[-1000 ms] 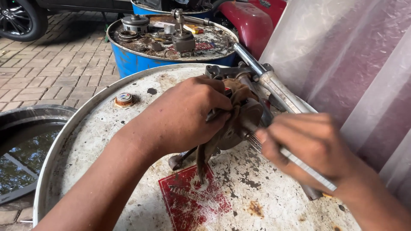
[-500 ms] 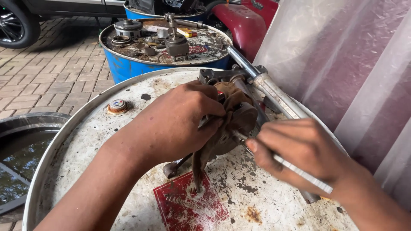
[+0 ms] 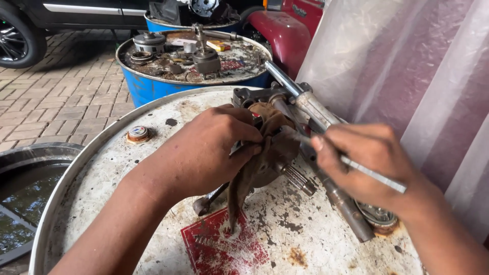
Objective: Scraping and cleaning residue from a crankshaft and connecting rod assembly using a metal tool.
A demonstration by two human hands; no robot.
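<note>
— So what is different from a second ago in the head view?

— Mostly the framing: the white, rust-spotted steel drum top (image 3: 153, 153) shows more of its left rim, and the blue drum loaded with rusty parts (image 3: 147, 86) sits lower in the picture than before. The hands have hardly shifted.

— And the left hand (image 3: 204, 153)?

— Clenched, as before, round a greasy brown rag (image 3: 254, 173) and the grimy metal gear assembly (image 3: 285, 153) under it. The rag's tail hangs below the fingers (image 3: 244, 133) onto a red printed label (image 3: 224, 249).

— The right hand (image 3: 367, 163)?

— Its fingertips (image 3: 318, 143) pinch a thin silvery metal rod (image 3: 374, 175), tip pressed to the assembly just beyond the left fingers; a second ago it lay a little lower. A thick steel shaft (image 3: 300, 94) runs out past both sets of fingers.

— Meaning?

— I judge the poking at that one spot goes on, with the part held steady.

— Anything else?

— A small round cap (image 3: 138, 133) lies well left of the fingers.
</note>
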